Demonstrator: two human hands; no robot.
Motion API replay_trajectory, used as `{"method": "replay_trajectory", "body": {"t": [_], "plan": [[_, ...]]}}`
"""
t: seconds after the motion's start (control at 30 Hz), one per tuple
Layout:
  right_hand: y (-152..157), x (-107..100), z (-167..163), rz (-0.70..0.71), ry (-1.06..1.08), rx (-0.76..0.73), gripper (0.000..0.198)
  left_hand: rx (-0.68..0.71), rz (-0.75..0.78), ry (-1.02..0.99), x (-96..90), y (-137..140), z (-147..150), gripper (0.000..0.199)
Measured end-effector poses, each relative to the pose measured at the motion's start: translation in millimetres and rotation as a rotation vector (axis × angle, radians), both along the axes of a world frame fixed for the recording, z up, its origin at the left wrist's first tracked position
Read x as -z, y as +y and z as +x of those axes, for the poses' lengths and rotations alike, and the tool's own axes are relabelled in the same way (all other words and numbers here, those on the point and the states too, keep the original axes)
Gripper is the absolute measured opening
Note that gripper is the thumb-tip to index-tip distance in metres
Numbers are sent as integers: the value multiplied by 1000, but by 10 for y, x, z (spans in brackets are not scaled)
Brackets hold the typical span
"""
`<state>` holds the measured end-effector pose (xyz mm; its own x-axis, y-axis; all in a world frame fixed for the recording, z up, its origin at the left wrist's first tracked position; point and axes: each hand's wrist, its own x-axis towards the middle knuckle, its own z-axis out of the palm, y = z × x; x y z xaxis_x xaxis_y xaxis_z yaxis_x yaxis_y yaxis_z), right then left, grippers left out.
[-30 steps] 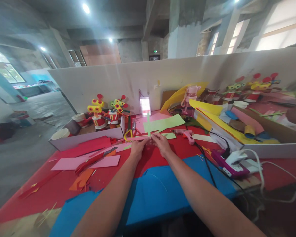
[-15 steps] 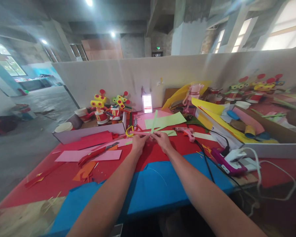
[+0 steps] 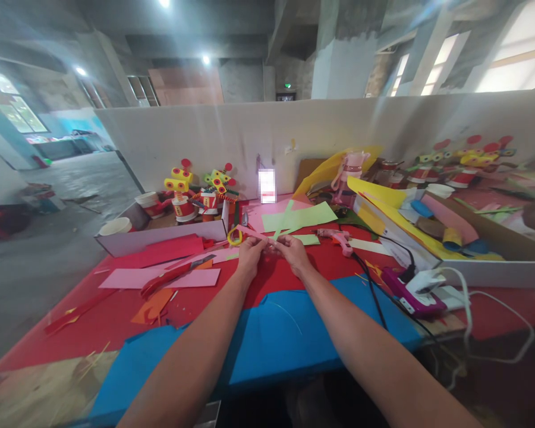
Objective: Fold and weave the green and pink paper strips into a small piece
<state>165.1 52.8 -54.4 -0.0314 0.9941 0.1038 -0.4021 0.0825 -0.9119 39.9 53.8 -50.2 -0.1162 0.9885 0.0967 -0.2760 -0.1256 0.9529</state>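
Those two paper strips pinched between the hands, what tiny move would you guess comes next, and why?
Probably folding the pink strip back over the green strip. Both hands, left hand and right hand, pinch the point where the strips cross, and each strip has a free end sticking out.

A blue foam sheet point(image 3: 271, 342) covers the lower middle of the frame, lying on a red sheet point(image 3: 116, 315). Pink paper point(image 3: 160, 278) lies at middle left, just below a white box point(image 3: 160, 241) holding red-and-yellow cup figures point(image 3: 181, 199). A pink glue gun point(image 3: 336, 239) rests right of centre, near light green sheets point(image 3: 303, 217). Yellow sheets point(image 3: 383, 205) pile at the right, above a purple-and-white device point(image 3: 412, 291) with cables.
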Motion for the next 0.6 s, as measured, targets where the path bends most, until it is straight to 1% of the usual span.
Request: {"method": "replay_trajectory", "body": {"t": [0.13,0.2,0.37,0.5,0.6], "plan": [[12,16,20,-11,52,-20,43,53,19,66,-30,-21,1,35],[19,28,25,-13,75,-42,43,56,26,94,-35,-27,1,36],[34,44,26,-22,27,-9,38,35,16,128,-10,-20,-8,31],[19,25,30,-10,18,-47,35,61,-5,132,6,-4,-18,31],[4,12,24,-13,38,-47,36,66,2,125,-5,-4,-16,32]]}}
